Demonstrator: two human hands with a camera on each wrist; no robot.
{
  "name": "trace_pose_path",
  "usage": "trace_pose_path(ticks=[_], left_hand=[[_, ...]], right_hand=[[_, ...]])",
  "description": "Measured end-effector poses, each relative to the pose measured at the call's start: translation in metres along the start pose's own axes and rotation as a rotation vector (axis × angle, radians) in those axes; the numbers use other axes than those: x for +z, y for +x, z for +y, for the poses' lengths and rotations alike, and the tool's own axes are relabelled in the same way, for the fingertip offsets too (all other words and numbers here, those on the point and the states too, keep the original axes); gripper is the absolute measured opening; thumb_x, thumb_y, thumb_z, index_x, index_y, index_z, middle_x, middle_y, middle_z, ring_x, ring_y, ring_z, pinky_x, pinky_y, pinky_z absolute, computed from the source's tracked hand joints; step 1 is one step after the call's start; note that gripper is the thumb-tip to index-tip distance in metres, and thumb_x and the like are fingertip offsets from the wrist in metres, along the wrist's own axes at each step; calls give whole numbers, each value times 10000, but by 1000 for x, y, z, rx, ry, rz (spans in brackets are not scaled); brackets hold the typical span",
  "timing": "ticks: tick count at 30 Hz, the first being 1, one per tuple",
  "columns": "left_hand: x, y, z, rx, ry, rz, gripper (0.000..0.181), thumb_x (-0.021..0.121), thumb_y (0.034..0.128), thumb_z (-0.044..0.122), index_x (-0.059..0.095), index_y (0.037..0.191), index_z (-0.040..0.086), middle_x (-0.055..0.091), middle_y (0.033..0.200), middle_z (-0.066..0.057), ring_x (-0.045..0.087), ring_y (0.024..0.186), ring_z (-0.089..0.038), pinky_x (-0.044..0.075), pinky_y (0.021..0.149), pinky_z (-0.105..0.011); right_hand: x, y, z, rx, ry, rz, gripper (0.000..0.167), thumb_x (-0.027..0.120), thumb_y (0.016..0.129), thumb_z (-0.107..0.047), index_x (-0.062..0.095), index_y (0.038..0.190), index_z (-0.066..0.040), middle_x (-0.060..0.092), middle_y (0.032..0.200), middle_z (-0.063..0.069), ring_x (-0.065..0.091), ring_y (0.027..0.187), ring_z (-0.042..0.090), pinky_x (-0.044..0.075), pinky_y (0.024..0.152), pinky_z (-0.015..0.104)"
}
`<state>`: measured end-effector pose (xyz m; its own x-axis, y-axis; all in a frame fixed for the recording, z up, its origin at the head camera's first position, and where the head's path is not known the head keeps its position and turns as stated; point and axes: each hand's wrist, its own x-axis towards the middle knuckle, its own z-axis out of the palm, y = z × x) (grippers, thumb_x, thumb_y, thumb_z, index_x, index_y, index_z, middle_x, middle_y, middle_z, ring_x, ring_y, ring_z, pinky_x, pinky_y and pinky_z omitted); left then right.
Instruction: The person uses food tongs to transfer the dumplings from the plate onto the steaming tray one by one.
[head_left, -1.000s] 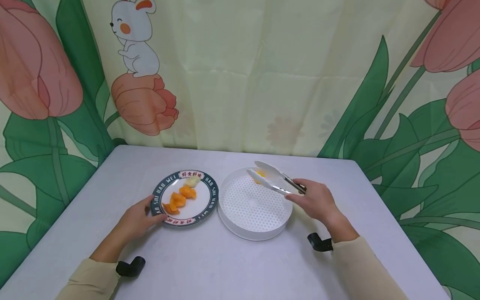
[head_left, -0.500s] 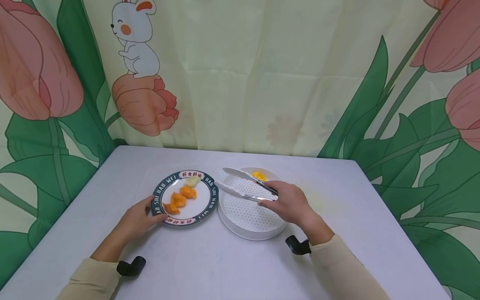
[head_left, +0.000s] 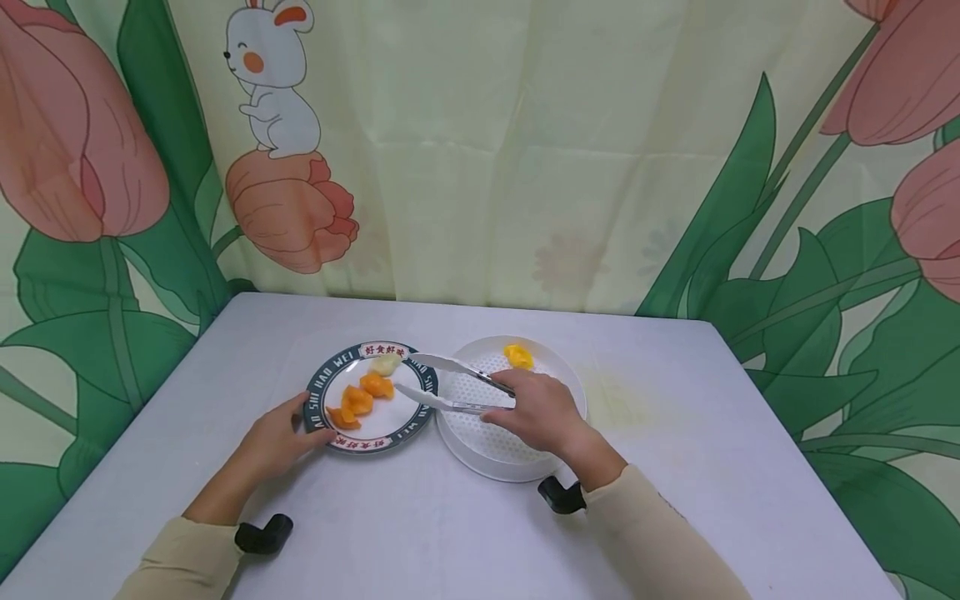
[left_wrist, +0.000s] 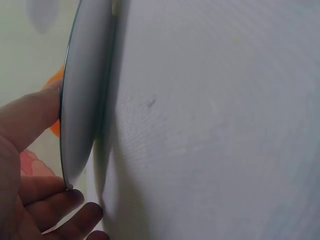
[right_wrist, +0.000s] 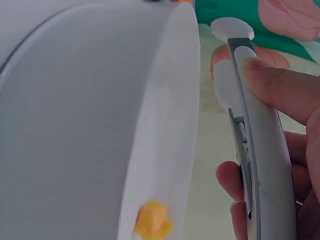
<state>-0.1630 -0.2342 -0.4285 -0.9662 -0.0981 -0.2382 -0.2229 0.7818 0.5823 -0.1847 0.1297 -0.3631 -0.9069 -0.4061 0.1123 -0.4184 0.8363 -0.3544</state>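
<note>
A round plate (head_left: 318, 392) with a dark patterned rim holds several food pieces: orange chunks (head_left: 357, 400) and one pale piece (head_left: 386, 364) at the back. My left hand (head_left: 272, 443) grips its left rim; in the left wrist view the thumb (left_wrist: 32, 117) lies on the upper side, with fingers at the edge. My right hand (head_left: 542, 412) holds white-tipped metal tongs (head_left: 442, 403). Their tips are spread over the plate's right side, with nothing between them. Beneath the right hand stands a white round perforated tray (head_left: 487, 442), with a yellow piece (head_left: 518, 357) near its back wall.
The plate and tray stand side by side on a white-covered table (head_left: 420, 533). A curtain (head_left: 480, 183) printed with tulips and a rabbit hangs behind the table. A black wrist mount (head_left: 562, 495) juts from the right sleeve, and another (head_left: 264, 534) from the left.
My right hand has carried the tongs left, from above the yellow piece in the tray to over the plate's right side. The left hand has stayed on the rim.
</note>
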Motion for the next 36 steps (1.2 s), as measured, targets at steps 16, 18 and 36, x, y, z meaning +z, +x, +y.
trace_pose_path(ticks=[16, 18, 36], left_hand=[[-1, -2, 1, 10, 5, 7, 976, 763, 880, 400, 236, 1522, -113, 310, 1498, -383, 282, 1389, -543, 369, 1059, -614], [-1, -2, 1, 13, 5, 7, 979, 765, 878, 404, 239, 1521, -114, 312, 1497, -383, 283, 1388, -544, 368, 1058, -616], [1, -2, 1, 11, 1, 9, 981, 767, 876, 409, 241, 1525, -106, 307, 1506, -375, 275, 1396, -539, 366, 1059, -617]], right_hand=[[13, 18, -28, -30, -86, -65, 470, 759, 881, -411, 699, 1276, -164, 725, 1151, 19, 636, 888, 183, 526, 698, 322], [14, 20, -31, -28, -83, -75, 463, 759, 884, -404, 702, 1273, -159, 726, 1142, 25, 611, 846, 176, 511, 678, 309], [27, 32, -44, 23, -89, -127, 451, 779, 874, -397, 715, 1251, -158, 731, 1078, -10, 595, 837, 165, 520, 723, 296]])
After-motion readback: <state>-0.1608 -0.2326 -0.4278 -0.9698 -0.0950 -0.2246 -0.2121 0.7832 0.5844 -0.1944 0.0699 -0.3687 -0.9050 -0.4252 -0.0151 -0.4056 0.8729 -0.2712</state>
